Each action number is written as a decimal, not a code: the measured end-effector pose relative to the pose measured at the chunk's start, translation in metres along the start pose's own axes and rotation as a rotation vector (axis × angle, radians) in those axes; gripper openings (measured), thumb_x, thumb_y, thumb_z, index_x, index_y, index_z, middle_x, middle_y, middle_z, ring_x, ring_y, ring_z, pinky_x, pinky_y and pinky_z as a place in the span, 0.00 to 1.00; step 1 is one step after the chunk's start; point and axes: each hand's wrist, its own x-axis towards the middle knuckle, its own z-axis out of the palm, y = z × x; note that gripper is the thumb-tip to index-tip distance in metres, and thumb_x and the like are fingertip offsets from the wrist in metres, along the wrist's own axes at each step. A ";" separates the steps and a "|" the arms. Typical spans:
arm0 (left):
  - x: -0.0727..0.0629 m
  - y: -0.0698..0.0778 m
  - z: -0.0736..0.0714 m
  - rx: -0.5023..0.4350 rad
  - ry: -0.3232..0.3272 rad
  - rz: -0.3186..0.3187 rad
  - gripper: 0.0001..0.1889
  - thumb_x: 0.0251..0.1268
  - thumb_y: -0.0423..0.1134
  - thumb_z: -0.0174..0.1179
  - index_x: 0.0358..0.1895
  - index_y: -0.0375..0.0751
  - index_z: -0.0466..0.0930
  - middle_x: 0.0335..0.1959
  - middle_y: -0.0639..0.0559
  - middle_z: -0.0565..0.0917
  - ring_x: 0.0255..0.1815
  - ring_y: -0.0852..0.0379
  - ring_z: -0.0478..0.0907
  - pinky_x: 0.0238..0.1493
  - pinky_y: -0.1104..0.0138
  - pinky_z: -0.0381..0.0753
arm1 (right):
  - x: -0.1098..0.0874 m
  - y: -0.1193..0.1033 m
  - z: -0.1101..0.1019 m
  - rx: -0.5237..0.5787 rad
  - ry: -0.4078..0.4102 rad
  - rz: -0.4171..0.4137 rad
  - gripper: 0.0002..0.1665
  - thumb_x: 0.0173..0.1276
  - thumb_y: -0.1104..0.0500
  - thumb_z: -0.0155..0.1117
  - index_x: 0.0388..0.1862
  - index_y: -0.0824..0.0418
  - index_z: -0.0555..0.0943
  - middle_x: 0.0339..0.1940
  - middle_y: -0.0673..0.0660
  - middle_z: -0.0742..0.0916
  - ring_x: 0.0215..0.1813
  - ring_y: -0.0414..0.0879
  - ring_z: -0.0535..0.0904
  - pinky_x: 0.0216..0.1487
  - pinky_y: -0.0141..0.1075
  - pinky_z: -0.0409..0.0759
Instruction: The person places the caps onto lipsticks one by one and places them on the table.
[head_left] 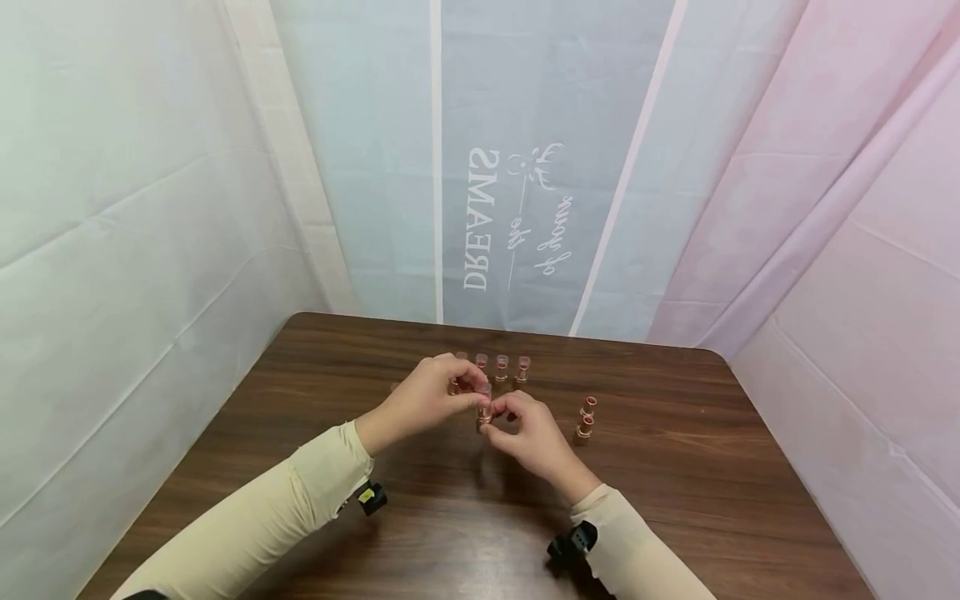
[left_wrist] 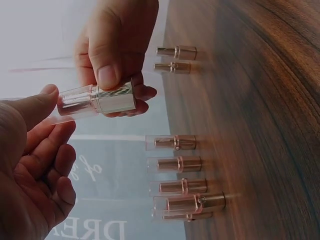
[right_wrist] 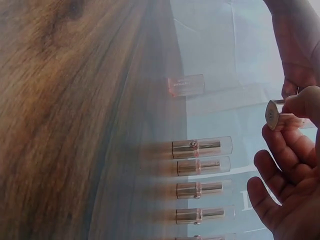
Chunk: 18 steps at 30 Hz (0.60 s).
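Observation:
A lipstick (head_left: 484,410) with a rose-gold base and clear cap is held between both hands above the table. My left hand (head_left: 429,390) pinches its clear cap (left_wrist: 82,100) between thumb and fingers. With thumb and fingers, my right hand (head_left: 534,433) grips the shiny base (left_wrist: 117,99). In the left wrist view, the cap surrounds the lipstick's upper part and reaches its collar. The base's flat underside (right_wrist: 271,115) faces the right wrist camera. Behind the hands, several capped lipsticks (head_left: 502,367) stand upright, some partly hidden by my left hand.
Two lipsticks without caps, one (head_left: 590,406) behind the other (head_left: 585,428), stand to the right of my right hand. A loose clear cap (right_wrist: 189,85) stands on the brown wooden table (head_left: 675,500) to the left. Printed fabric (head_left: 390,167) hangs beyond the far edge.

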 end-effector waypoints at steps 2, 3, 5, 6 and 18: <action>0.001 0.000 0.000 -0.006 -0.004 0.001 0.08 0.61 0.45 0.75 0.40 0.50 0.87 0.34 0.64 0.85 0.40 0.62 0.79 0.44 0.59 0.81 | 0.000 0.001 0.000 -0.002 0.004 -0.001 0.08 0.61 0.59 0.76 0.37 0.49 0.86 0.39 0.42 0.86 0.45 0.44 0.83 0.47 0.42 0.83; 0.001 0.000 0.001 -0.010 -0.007 0.001 0.08 0.61 0.45 0.75 0.40 0.50 0.87 0.34 0.64 0.86 0.40 0.62 0.79 0.44 0.59 0.81 | 0.001 0.001 0.001 -0.001 0.007 -0.005 0.08 0.60 0.60 0.76 0.37 0.50 0.86 0.39 0.42 0.86 0.45 0.44 0.83 0.46 0.41 0.83; 0.002 0.000 0.001 -0.014 -0.014 0.001 0.08 0.61 0.45 0.75 0.40 0.50 0.87 0.34 0.64 0.86 0.40 0.61 0.79 0.45 0.59 0.81 | 0.001 0.002 0.001 -0.007 0.010 -0.004 0.08 0.61 0.59 0.76 0.37 0.50 0.86 0.39 0.42 0.86 0.45 0.43 0.82 0.47 0.39 0.82; 0.002 0.000 0.001 -0.012 -0.016 -0.001 0.08 0.61 0.45 0.75 0.40 0.50 0.87 0.34 0.64 0.86 0.40 0.61 0.79 0.45 0.60 0.80 | 0.001 0.002 0.001 -0.009 0.011 -0.005 0.08 0.61 0.59 0.76 0.38 0.50 0.86 0.39 0.42 0.86 0.45 0.42 0.82 0.47 0.39 0.82; 0.001 -0.004 0.003 -0.028 -0.016 0.009 0.08 0.59 0.44 0.76 0.38 0.51 0.86 0.33 0.64 0.85 0.39 0.60 0.78 0.42 0.62 0.80 | 0.005 0.003 0.001 -0.014 0.003 -0.024 0.09 0.61 0.58 0.77 0.38 0.49 0.85 0.38 0.42 0.85 0.45 0.40 0.80 0.47 0.44 0.83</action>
